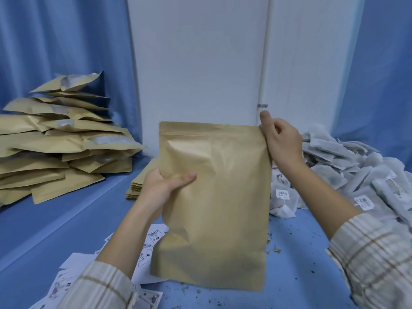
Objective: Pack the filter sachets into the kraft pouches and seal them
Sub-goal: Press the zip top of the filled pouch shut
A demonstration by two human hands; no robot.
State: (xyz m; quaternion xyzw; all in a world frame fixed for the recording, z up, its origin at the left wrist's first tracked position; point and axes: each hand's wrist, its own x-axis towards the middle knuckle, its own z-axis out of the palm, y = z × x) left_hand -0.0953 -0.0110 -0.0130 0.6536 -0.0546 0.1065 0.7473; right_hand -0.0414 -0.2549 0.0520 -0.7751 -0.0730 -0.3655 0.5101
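Two grips hold your kraft pouch [214,197] upright above the table [301,253]: left hand [160,188] clasps its left edge, right hand [281,141] pinches its top right corner, sachets [347,168] lying beyond that grip.

Left-hand fingers [149,175] behind the kraft pouch [216,208] (contents unseen); label cards' [153,239] print illegible.

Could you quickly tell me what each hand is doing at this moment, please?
Left hand: grips the left edge of the kraft pouch, thumb across its front.
Right hand: pinches the pouch's top right corner.
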